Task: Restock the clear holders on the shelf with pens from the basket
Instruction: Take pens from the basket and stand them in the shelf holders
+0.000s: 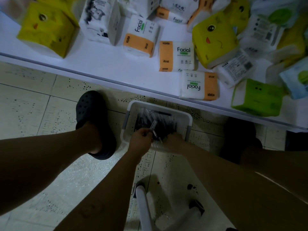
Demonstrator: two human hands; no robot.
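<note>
Gathering pens (154, 126) from basket (160, 107); left hand (141, 139) fingers grip a few, right hand (175, 142) grip can't tell; next, probably lift to shelf (100, 60).

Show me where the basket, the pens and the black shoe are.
basket (150, 105): head view, on its white far rim.
pens (166, 127): head view, on the dark heap inside the basket.
black shoe (90, 107): head view, on its perforated toe.
</note>
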